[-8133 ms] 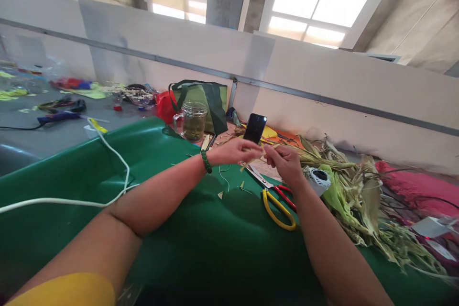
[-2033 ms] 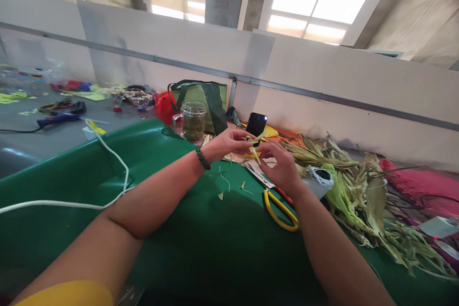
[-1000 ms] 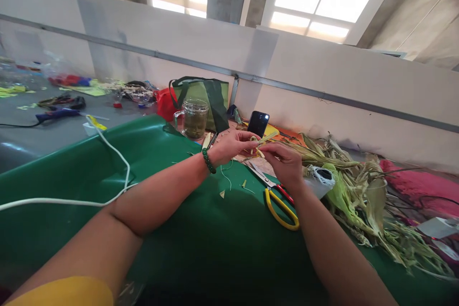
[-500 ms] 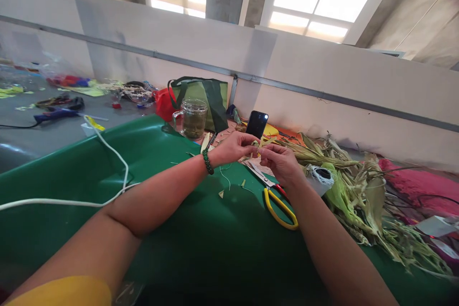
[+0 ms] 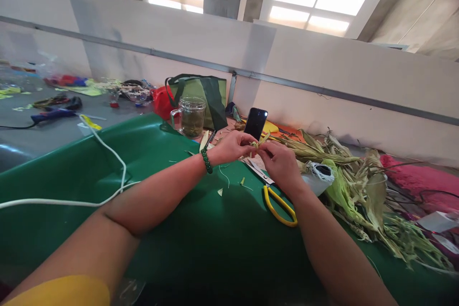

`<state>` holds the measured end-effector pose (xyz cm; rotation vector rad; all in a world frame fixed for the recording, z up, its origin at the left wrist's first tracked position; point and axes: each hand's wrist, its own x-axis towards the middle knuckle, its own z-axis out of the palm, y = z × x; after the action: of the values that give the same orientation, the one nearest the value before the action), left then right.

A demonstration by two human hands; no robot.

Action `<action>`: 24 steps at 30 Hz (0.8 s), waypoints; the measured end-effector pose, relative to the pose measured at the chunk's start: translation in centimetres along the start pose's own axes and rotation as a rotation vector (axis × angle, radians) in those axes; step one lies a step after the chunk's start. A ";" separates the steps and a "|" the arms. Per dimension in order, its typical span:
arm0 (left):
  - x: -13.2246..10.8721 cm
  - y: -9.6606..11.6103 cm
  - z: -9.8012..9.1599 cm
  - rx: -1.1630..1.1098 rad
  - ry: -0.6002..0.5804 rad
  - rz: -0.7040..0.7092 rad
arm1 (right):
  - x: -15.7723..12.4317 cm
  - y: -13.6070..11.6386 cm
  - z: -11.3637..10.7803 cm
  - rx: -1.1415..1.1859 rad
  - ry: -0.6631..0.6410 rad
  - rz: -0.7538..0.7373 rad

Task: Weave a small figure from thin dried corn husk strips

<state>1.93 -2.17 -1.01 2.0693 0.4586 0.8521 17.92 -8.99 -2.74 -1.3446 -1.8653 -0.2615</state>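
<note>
Over the green table cover (image 5: pixel 161 172), my left hand (image 5: pixel 231 146) and my right hand (image 5: pixel 280 162) meet, both pinched on a thin strip of pale corn husk (image 5: pixel 258 142). The strip's ends stick up between the fingertips. A green bead bracelet (image 5: pixel 205 160) is on my left wrist. Just under my right hand lie scissors with yellow and red handles (image 5: pixel 276 198). A spool of white thread (image 5: pixel 320 173) sits right of my right hand.
A pile of dried corn husks (image 5: pixel 362 186) covers the right side. A black phone (image 5: pixel 255 123) stands behind my hands, with a glass mug (image 5: pixel 191 116) and a green bag (image 5: pixel 202 93) to its left. A white cable (image 5: pixel 107 153) crosses the left of the cover. Husk scraps (image 5: pixel 233 184) lie near the scissors.
Both hands have stayed together on the husk strip, shifting slightly as the fingers fold and turn it. The loose looped ends seen two seconds ago are now drawn in tight between the fingertips.
</note>
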 end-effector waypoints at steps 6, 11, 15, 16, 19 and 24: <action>0.1 -0.5 1.1 0.084 0.159 0.051 | -0.2 -0.3 0.5 -0.099 0.097 0.033; 0.3 -0.6 0.8 -0.180 0.171 0.038 | 0.4 -0.5 0.0 0.365 0.109 0.273; 0.2 -0.4 0.5 -0.302 0.062 0.021 | 0.8 -0.4 -0.3 0.642 0.041 0.418; 0.1 -0.3 0.5 -0.309 0.042 0.022 | 0.9 -0.4 -0.3 0.646 0.041 0.417; 0.0 -0.3 0.7 -0.299 0.043 0.024 | 0.8 -0.5 -0.3 0.546 0.068 0.366; 0.0 -0.4 1.2 -0.303 0.111 0.019 | 0.6 -0.5 -0.1 0.443 0.110 0.323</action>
<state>2.75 -2.61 -1.81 1.7576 0.3454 0.9871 17.44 -8.80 -2.14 -1.2624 -1.4744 0.2293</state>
